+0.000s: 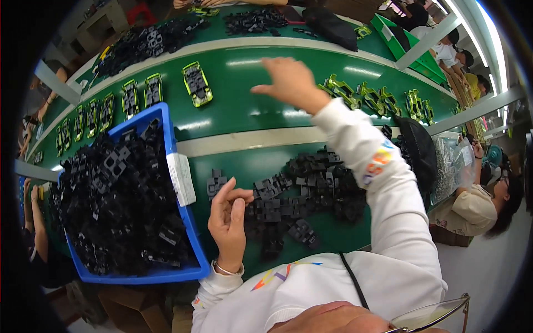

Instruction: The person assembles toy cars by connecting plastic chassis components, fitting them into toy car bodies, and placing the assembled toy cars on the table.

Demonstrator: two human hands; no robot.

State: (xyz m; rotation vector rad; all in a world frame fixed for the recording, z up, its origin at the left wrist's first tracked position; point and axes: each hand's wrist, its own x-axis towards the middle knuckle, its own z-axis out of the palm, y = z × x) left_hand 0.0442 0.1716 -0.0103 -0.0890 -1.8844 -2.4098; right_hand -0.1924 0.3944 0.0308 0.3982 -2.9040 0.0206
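Note:
Over the green conveyor belt my right hand point(294, 83) reaches out, fingers stretched and thumb apart, with nothing visible in it. A lime-green toy car body with a black insert point(197, 84) lies on the belt to its left. More lime-green car bodies point(340, 91), without clear black inserts, sit beyond my right wrist. Near my body, my left hand point(229, 222) is raised with its fingers loosely bent and apart, holding nothing that I can see. Just behind its fingertips is a single black plastic part point(216, 183). A pile of similar black parts point(277, 208) spreads to its right.
A blue crate point(202, 272) heaped with black parts stands at the left, a white label on its side. Several filled car bodies point(130, 99) line the belt leftward. A black bag point(419, 152) lies at the right. Other people work around the belt.

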